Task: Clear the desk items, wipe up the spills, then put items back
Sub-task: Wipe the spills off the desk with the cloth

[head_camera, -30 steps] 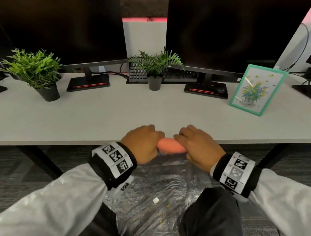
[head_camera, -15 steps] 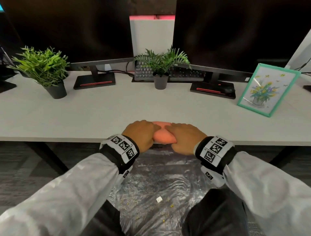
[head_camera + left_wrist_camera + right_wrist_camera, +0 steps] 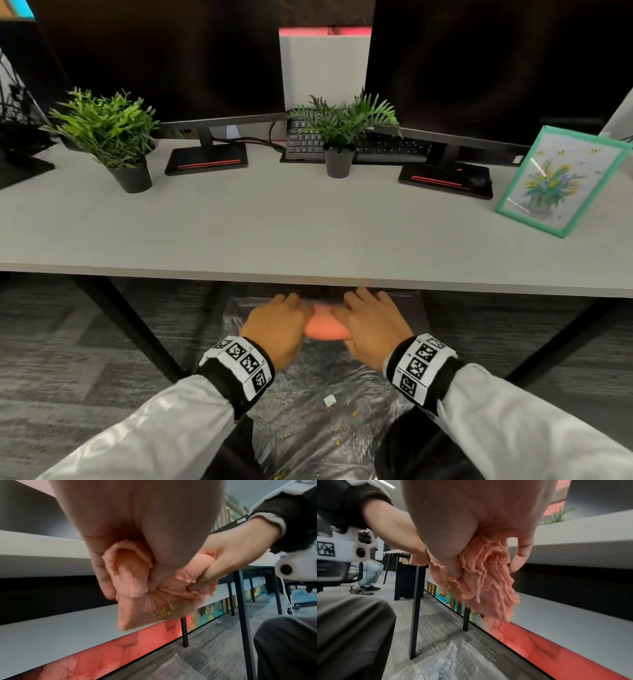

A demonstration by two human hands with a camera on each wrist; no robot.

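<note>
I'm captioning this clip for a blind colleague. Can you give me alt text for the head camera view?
Both hands, left hand and right hand, grip a bunched orange cloth just below the front edge of a grey desk, above a clear plastic bag flecked with crumbs. On the desk stand two potted plants, two monitors, a keyboard and a green-framed flower picture.

Bare hands, banded wrists, pale sleeves.
Light grey shiny sleeves (image 3: 144,431) on both arms, black cuffs at the wrists, white bands (image 3: 241,365) printed with black square codes, white camera housing (image 3: 291,568) under the wrist, dark trousers (image 3: 351,628) near.
</note>
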